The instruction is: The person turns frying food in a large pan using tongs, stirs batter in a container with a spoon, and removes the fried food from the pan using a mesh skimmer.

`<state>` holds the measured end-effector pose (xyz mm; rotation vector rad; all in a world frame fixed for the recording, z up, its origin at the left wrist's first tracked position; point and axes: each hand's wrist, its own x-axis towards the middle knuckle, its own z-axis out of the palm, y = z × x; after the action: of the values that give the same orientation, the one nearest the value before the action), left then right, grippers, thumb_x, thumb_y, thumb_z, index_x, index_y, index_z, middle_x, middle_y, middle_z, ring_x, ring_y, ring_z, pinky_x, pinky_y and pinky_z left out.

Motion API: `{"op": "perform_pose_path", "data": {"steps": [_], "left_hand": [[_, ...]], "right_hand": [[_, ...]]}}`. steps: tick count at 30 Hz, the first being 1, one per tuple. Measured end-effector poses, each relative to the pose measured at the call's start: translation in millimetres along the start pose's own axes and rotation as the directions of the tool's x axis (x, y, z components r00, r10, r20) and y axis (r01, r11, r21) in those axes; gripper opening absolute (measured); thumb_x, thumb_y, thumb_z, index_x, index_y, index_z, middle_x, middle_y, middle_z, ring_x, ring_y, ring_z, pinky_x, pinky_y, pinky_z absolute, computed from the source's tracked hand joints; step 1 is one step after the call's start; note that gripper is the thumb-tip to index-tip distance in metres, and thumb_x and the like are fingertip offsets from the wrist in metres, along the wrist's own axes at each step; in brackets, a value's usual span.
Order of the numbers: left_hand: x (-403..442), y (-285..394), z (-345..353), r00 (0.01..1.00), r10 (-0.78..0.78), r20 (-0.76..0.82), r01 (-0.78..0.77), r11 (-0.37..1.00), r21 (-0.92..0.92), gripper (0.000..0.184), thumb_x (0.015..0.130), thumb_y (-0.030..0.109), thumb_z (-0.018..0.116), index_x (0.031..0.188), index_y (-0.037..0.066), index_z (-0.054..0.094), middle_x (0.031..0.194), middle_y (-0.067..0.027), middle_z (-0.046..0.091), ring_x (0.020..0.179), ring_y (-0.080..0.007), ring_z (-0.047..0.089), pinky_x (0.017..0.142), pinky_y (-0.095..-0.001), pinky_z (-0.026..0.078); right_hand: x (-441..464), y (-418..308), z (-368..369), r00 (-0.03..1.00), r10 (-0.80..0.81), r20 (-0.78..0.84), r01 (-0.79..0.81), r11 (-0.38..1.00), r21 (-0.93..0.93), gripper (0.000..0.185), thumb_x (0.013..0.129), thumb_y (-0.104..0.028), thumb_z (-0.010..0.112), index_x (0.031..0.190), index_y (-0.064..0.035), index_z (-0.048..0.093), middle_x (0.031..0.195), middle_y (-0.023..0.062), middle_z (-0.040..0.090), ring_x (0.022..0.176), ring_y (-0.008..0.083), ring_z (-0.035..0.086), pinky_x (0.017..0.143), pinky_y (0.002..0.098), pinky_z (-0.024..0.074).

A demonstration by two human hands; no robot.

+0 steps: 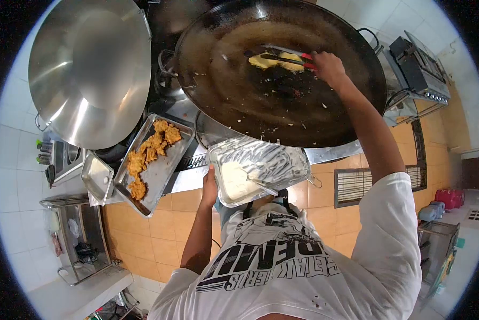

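Note:
My right hand (329, 68) is closed round the red handles of black tongs (287, 60), whose arms lie over a pale yellow battered piece (266, 61) in a large dark wok (228, 101). Bits of batter dot the wok's surface. With my left hand (210, 186) I grip the left edge of a metal tray (303, 170) near my waist; its fingers are partly hidden. White batter (235, 178) is pooled at the tray's left end and smeared across the rest, with a metal utensil (263, 186) lying in it.
A tray (154, 184) of golden fried pieces (147, 152) stands left of the batter tray, beside a smaller metal tray (97, 178). A large shiny pan (90, 69) fills the upper left. A small oven (420, 69) stands at the upper right.

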<state>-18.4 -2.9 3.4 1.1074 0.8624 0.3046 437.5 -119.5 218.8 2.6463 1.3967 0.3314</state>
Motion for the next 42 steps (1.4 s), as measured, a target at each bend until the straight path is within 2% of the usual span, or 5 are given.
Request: {"op": "perform_pose_path", "data": {"steps": [14,20,29,32,42], "left_hand": [[7,-12,-5,1.0,0.024,-0.002,-0.024,0.999,-0.037,0.062,0.096,0.048,0.033,0.116,-0.007,0.054,0.108,-0.0135,0.061,0.098,-0.0191,0.057,0.088,-0.0304,0.043],[6,-12,-5,0.999,0.032,-0.03,-0.033,0.999,-0.026,0.061,0.096,0.047,0.035,0.113,-0.007,0.056,0.105,-0.0128,0.062,0.096,-0.0181,0.057,0.087,-0.0296,0.043],[4,-6,-1,0.999,0.047,-0.026,-0.048,0.997,-0.059,0.058,0.096,0.046,0.037,0.114,-0.007,0.055,0.105,-0.0109,0.062,0.094,-0.0164,0.057,0.085,-0.0285,0.043],[9,-12,-5,0.998,0.061,0.01,-0.06,0.994,-0.094,0.058,0.096,0.046,0.037,0.114,-0.006,0.055,0.105,-0.0102,0.062,0.095,-0.016,0.057,0.086,-0.0287,0.043],[9,-13,-10,0.998,0.033,0.054,-0.029,0.996,-0.085,0.062,0.095,0.05,0.036,0.12,-0.005,0.051,0.112,-0.0117,0.059,0.1,-0.0175,0.056,0.089,-0.03,0.044]], "right_hand": [[-4,-10,-12,0.983,0.026,0.182,-0.023,0.999,-0.024,0.022,0.083,-0.018,0.058,0.103,-0.0095,0.062,0.098,0.0136,0.063,0.091,0.03,0.064,0.075,0.0415,0.0539],[-1,0,5,0.998,0.043,0.054,-0.035,0.99,-0.136,0.024,0.081,-0.019,0.062,0.102,-0.0087,0.063,0.096,0.0131,0.065,0.09,0.0307,0.064,0.074,0.0406,0.0546],[-20,9,-27,0.992,-0.001,0.127,0.013,0.995,-0.097,0.031,0.075,-0.032,0.07,0.094,-0.0079,0.066,0.092,0.0127,0.066,0.087,0.0289,0.065,0.072,0.0395,0.0548],[-32,24,-44,0.988,0.06,0.142,-0.055,0.998,-0.042,0.034,0.064,-0.017,0.076,0.094,-0.0065,0.063,0.095,0.0154,0.063,0.091,0.0339,0.063,0.075,0.0422,0.0528],[-59,72,-6,0.994,0.079,0.079,-0.068,0.988,-0.138,0.024,0.071,-0.019,0.07,0.089,-0.0051,0.063,0.09,0.0163,0.064,0.086,0.0343,0.064,0.071,0.0429,0.0535]]}}
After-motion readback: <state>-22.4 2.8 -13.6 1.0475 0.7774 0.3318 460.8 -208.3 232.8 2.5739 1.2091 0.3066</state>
